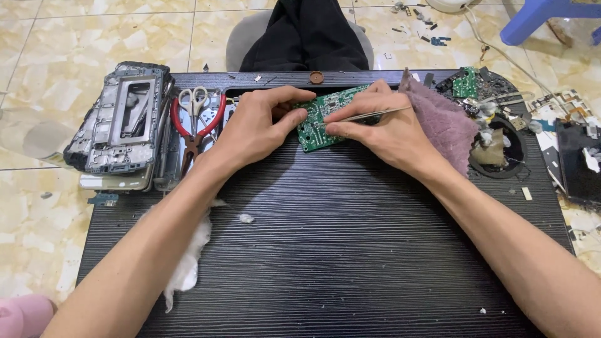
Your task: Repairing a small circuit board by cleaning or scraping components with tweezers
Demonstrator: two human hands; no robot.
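The left hand (pixel 253 128) pinches the green circuit board (pixel 325 122) steady at the far edge of the dark desk (pixel 350 244); the right hand (pixel 382 125), closed around slim metal tweezers (pixel 366 115), probes its face; the step looks like fine component work, calling next for a steady tip.

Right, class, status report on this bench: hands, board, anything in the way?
Left hand steadying green circuit board at its edge. Right hand pinching metal tweezers, tips on the board. Purple cloth beside right hand, cotton wad by left forearm; neither blocking.
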